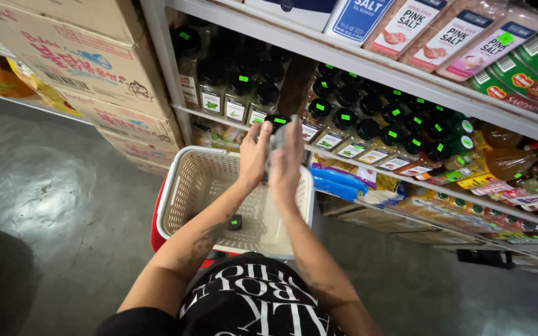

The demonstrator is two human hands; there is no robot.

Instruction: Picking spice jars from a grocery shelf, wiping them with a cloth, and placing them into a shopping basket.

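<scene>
Both hands — left hand, right hand — clasp spice jar over basket.

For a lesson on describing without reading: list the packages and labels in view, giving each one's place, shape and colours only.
Spice jar: between left hand and right hand, black cap, green sticker.
Shelf jars: middle shelf, black caps, green stickers, white labels.
Salt pouches: top shelf, pink, white labels.
Cardboard boxes: upper left, brown, red print.
Blue packets: lower shelf.
Basket: beige, below hands.
</scene>
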